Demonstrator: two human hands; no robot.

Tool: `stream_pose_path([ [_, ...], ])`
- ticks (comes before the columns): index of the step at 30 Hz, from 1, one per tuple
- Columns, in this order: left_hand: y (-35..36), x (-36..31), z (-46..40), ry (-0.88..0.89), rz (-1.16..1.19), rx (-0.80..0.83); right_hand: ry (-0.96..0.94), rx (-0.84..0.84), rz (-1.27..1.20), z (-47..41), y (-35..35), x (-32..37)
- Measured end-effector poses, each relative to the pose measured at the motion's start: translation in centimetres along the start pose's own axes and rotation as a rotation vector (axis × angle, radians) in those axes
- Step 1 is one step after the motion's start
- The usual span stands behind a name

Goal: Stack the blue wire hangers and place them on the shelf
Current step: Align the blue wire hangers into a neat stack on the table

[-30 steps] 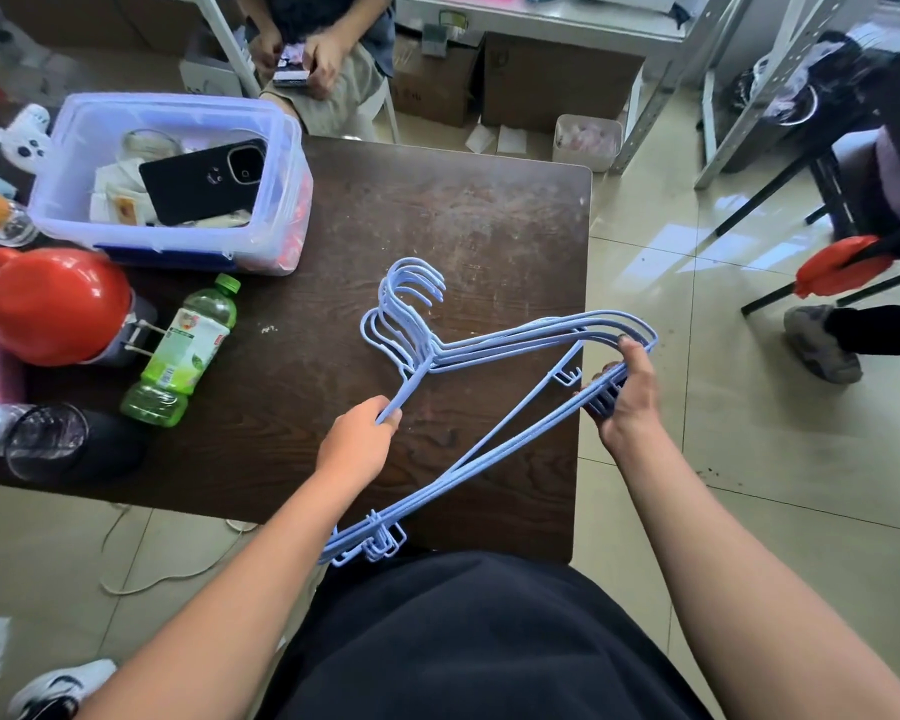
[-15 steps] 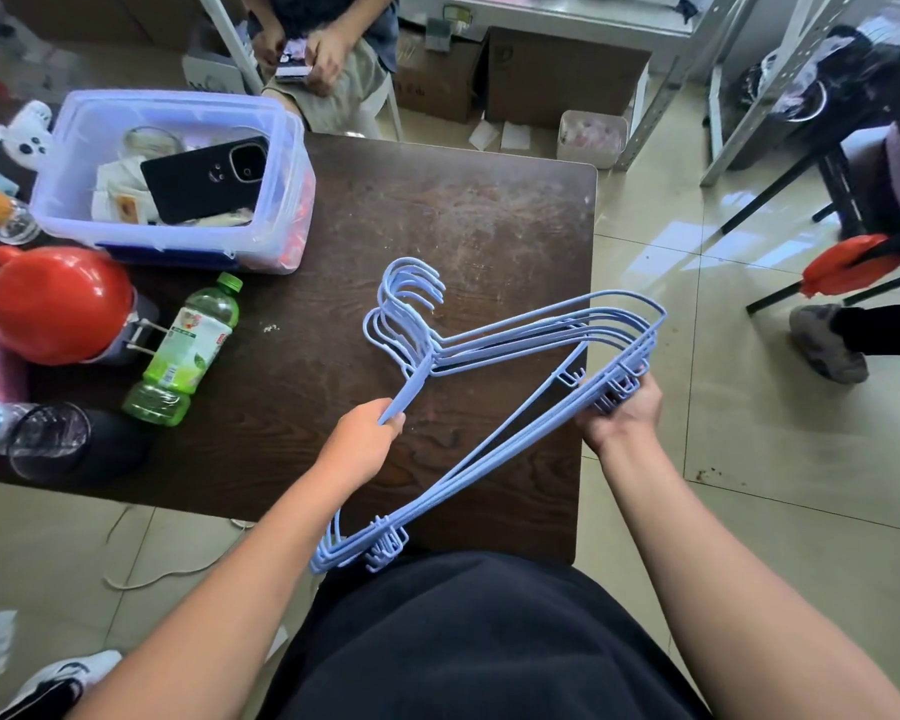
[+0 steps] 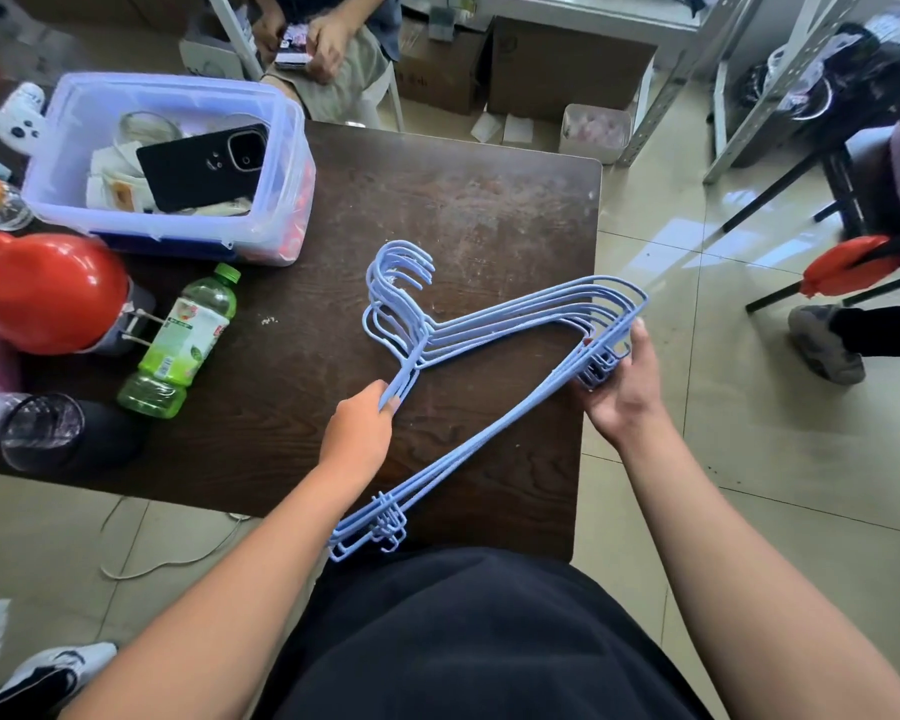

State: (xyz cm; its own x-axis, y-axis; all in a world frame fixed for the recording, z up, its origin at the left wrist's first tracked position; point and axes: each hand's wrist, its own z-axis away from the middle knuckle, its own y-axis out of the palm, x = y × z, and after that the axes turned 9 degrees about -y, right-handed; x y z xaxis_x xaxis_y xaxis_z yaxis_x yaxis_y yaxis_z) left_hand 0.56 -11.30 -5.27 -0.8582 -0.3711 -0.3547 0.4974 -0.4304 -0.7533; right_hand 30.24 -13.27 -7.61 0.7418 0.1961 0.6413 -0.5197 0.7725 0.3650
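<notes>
Several light blue wire hangers (image 3: 494, 324) lie bunched together over the dark wooden table (image 3: 489, 200), hooks pointing to the far left, one shoulder end hanging past the near edge. My left hand (image 3: 359, 433) pinches the wires just below the necks. My right hand (image 3: 622, 379) cups the right shoulder ends at the table's right edge, fingers curled under the clips. A grey metal shelf frame (image 3: 759, 80) stands at the far right.
A clear plastic bin (image 3: 281, 163) holding a black phone sits at the table's far left. A green bottle (image 3: 183, 345), a red round object (image 3: 48, 293) and a glass (image 3: 40, 431) stand on the left. A seated person (image 3: 333, 49) is beyond the table; another's shoe (image 3: 822, 345) right.
My right hand shifted from gripping over the right shoulder ends to cupping them from below. The hangers have drawn slightly closer together. My left hand stayed in place.
</notes>
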Motion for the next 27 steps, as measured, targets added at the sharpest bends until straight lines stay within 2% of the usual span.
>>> stream_pose_path([
  [4,0.9,0.4,-0.6,0.051,-0.044,-0.048,-0.011,0.019,0.242,-0.1,0.9,0.2],
  [7,1.9,1.0,-1.0,0.072,-0.122,-0.061,-0.018,-0.080,0.447,-0.6,1.0,-0.3],
  [11,2.9,1.6,-1.2,0.106,-0.238,-0.118,0.021,-0.158,0.540,-1.0,0.5,-1.0],
  [17,3.4,1.8,-1.0,0.129,-0.232,-0.138,0.026,-0.205,0.536,-0.9,0.2,-0.9],
  [27,2.8,0.9,-2.0,0.014,-0.272,-0.098,0.037,-0.238,0.424,-0.1,0.0,-1.3],
])
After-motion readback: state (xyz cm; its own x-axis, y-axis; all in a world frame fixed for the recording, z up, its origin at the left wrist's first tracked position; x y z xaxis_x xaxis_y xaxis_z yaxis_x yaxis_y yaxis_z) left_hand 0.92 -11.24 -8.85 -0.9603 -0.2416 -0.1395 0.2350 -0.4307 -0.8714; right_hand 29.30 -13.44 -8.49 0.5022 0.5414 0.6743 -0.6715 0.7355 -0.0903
